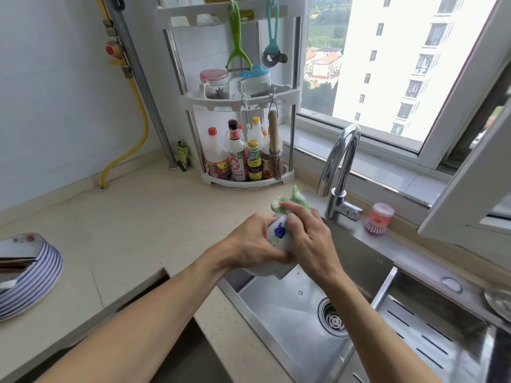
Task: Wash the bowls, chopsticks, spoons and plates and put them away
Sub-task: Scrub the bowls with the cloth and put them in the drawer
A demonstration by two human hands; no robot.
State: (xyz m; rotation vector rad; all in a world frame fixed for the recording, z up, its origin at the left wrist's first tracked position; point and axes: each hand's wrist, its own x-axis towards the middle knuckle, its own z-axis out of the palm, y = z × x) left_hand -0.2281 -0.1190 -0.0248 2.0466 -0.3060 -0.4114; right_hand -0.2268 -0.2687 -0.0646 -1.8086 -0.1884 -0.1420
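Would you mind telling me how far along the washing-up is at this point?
Early on, it seems. Nothing visibly washed or put away shows in this view. In hand: the left hand holds a white bowl with a blue pattern above the sink while the right hand rubs it with a green cloth. Left: the striped plates stacked on the counter, with chopsticks lying across them.

tabletop [154, 217]: bare stretch between striped plates [30, 275] at far left and corner rack [243, 106] at the back | sink [290, 322]: basin floor open around drain [333, 319], both hands and a bowl [276, 244] over its back-left corner | faucet [340, 172] arches just behind them | pink brush [377, 218] on the ledge right of faucet
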